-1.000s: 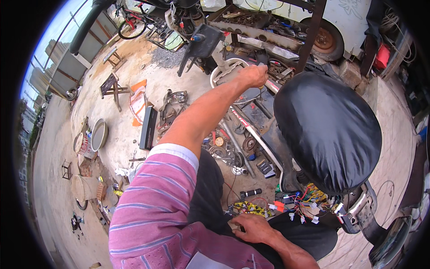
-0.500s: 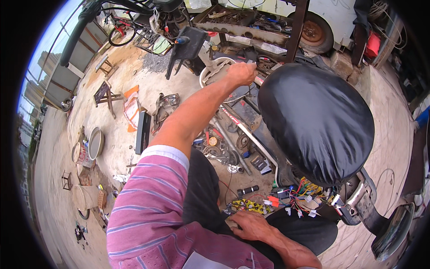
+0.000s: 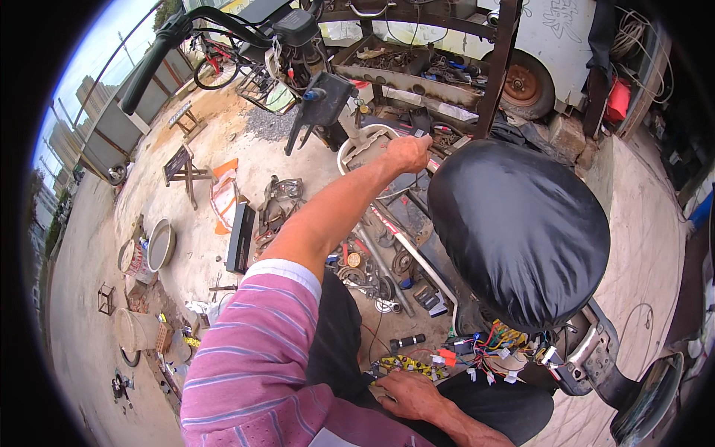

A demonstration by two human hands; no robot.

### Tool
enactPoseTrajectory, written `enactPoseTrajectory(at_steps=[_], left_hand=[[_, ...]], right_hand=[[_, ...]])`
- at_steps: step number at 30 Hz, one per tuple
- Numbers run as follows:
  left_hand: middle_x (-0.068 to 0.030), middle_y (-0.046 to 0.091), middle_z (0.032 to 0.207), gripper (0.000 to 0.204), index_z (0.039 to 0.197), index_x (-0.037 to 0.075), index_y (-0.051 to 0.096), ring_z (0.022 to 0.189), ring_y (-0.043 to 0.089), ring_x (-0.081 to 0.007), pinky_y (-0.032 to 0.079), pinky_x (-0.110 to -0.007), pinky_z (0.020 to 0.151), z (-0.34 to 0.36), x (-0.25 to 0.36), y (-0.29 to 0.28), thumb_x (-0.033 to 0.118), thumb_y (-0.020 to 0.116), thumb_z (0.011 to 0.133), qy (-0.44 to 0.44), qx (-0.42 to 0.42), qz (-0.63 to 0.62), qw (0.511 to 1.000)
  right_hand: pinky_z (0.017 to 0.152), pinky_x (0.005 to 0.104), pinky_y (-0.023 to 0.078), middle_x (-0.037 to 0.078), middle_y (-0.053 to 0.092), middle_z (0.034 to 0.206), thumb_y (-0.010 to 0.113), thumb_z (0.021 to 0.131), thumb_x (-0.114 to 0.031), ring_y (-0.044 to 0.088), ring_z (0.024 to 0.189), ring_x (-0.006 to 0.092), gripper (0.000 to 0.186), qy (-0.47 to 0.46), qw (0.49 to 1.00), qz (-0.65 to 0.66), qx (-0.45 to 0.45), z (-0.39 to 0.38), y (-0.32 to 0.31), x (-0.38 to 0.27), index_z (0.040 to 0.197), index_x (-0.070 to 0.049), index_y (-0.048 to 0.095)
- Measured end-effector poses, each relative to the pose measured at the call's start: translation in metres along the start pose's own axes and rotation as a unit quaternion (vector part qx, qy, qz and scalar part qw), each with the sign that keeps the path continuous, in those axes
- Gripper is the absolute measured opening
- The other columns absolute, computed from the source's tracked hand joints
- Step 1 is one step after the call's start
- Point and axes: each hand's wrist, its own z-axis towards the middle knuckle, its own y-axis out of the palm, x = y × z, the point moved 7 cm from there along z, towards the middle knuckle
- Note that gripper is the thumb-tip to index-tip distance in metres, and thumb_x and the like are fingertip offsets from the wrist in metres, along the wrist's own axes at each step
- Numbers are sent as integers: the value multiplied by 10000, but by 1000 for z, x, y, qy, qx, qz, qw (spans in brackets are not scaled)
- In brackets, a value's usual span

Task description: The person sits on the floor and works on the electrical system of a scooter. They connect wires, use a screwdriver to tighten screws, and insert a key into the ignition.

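My left arm stretches forward over an electric scooter's footwell. At its far end my left hand [image 3: 408, 154] is closed beside the pale frame tube [image 3: 402, 237], in front of the black-covered seat [image 3: 518, 235]; whatever its fingers hold is hidden. Low over my dark trouser leg, my right hand [image 3: 411, 393] has its fingers curled, and I cannot make out what lies in them. Just beyond it are yellow-and-black wrapped cables [image 3: 406, 364] and a bundle of coloured wires with white connectors [image 3: 500, 349], coming from under the seat. A small black cylinder [image 3: 407, 343] lies near the wires.
Handlebars [image 3: 216, 16] rise at the upper left. Loose metal parts and tools [image 3: 365, 277] cover the ground beside the scooter, near a long black box [image 3: 240, 237]. Farther left are a folding stool [image 3: 182, 170] and a basin [image 3: 161, 244]. A rusty metal rack [image 3: 417, 83] stands ahead.
My view has tilted up a little, so the scooter and ground sit lower in the picture. Both hands keep nearly the same places and stay closed.
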Motion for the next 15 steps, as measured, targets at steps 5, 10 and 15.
enactPoseTrajectory(at_steps=[5,10,15], left_hand=[[-317,610,1319,521,1384,52,510,1246,600,-474,502,-517,1041,-6,8,-1,174,632,893,10,-8,-62,998],[-271,710,1183,451,1312,57,594,1151,680,-417,547,-505,966,-7,8,-6,314,602,941,-62,-22,8,998],[-219,734,1179,556,1411,112,547,1095,722,-352,560,-494,941,3,0,4,456,591,977,-10,14,9,1000]], right_hand=[[940,476,532,159,699,1096,680,915,-297,676,1085,353,372,-19,1000,-9,-8,1,2,0,1202,-61,680],[933,487,535,171,698,1123,698,899,-279,672,1076,370,348,8,1000,3,6,0,7,3,1176,-68,690],[932,467,543,155,684,1098,701,915,-331,672,1085,355,360,32,999,-17,-41,1,1,-2,1170,-78,688]])
